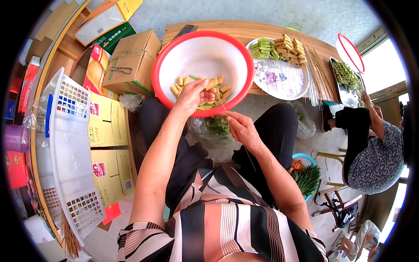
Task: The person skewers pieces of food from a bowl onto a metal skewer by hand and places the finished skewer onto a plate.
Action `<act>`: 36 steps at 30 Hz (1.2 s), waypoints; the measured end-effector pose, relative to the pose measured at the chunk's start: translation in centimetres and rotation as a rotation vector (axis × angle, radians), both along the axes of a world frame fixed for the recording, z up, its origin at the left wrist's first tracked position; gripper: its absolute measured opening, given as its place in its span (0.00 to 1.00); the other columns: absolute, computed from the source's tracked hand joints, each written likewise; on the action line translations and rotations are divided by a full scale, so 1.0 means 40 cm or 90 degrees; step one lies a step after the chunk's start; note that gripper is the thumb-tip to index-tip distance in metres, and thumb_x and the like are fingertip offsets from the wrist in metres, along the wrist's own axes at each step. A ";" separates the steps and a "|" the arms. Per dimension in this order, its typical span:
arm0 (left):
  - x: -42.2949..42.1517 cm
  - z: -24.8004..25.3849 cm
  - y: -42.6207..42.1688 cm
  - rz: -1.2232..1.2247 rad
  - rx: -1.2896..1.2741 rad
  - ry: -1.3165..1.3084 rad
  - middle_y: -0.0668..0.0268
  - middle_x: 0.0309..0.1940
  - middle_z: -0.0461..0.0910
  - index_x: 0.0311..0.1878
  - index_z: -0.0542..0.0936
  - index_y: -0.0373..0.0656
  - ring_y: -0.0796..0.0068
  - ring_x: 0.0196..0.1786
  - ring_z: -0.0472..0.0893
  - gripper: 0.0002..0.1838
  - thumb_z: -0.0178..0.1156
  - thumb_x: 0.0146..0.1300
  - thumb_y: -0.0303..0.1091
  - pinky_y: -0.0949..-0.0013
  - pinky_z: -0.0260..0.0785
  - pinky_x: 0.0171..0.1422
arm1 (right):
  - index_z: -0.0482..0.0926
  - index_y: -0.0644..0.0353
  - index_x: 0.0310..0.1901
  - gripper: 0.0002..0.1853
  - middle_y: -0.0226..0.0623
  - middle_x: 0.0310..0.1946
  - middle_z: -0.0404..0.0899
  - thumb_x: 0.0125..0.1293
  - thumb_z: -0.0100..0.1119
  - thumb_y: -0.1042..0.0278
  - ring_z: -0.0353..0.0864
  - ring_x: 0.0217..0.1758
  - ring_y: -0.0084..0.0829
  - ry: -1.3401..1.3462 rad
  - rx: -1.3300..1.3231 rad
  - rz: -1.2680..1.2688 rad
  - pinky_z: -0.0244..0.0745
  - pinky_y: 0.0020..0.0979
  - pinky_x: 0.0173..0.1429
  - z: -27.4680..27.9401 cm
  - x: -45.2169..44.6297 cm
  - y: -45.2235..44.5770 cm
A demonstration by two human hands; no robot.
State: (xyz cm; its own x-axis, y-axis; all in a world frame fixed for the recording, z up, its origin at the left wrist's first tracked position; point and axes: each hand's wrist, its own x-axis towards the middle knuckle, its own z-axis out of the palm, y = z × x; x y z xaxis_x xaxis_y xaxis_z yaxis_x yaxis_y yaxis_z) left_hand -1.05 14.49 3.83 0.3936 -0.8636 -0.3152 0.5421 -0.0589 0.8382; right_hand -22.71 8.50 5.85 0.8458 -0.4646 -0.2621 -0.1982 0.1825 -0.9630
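Over the white basin with a red rim [247,52], my left hand [192,97] pinches a short tan roll [211,83], which looks like rolled tofu skin. My right hand [242,127] is closed on a thin skewer [249,158] just outside the near rim. The skewer's upper end runs up toward the roll; I cannot tell whether it has gone in. More tan rolls [175,90] and a few green stem pieces [193,77] lie in the bottom of the basin, partly hidden by my left hand.
A flowered plate [279,89] holds skewered green pieces [264,49] and tan rolls [291,49]. Bare skewers [321,70] lie beside it on the wooden table [244,28]. Cardboard boxes [131,61] and a white crate [74,153] stand left. Another person [375,161] sits right, near a tray of greens [347,76].
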 end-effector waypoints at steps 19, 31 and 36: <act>-0.043 0.012 -0.001 -0.117 0.028 -0.048 0.62 0.35 0.81 0.48 0.77 0.35 0.76 0.35 0.81 0.17 0.61 0.64 0.38 0.70 0.76 0.46 | 0.78 0.63 0.49 0.15 0.20 0.10 0.58 0.74 0.44 0.64 0.55 0.13 0.13 -0.021 0.024 -0.059 0.51 0.19 0.19 0.002 0.023 -0.006; 0.019 -0.083 -0.044 -0.074 0.178 -0.698 0.66 0.38 0.81 0.47 0.82 0.45 0.70 0.41 0.79 0.11 0.56 0.64 0.34 0.70 0.72 0.48 | 0.78 0.63 0.43 0.14 0.21 0.09 0.59 0.73 0.45 0.63 0.52 0.11 0.14 -0.062 0.074 -0.159 0.47 0.19 0.17 -0.010 0.016 -0.043; -0.006 -0.109 -0.031 -0.119 0.193 -1.067 0.56 0.46 0.77 0.43 0.84 0.49 0.55 0.49 0.77 0.11 0.57 0.60 0.34 0.59 0.69 0.56 | 0.78 0.62 0.43 0.14 0.22 0.09 0.59 0.73 0.45 0.63 0.52 0.11 0.14 -0.056 0.077 -0.156 0.47 0.19 0.16 -0.015 0.009 -0.043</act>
State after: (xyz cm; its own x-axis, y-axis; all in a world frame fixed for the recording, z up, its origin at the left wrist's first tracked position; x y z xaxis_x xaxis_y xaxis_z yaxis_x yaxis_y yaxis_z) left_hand -1.29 13.23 -0.53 0.3482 -0.9243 0.1563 -0.8824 -0.2669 0.3875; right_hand -22.36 6.79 5.26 0.7339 -0.6283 -0.2581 -0.0499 0.3291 -0.9430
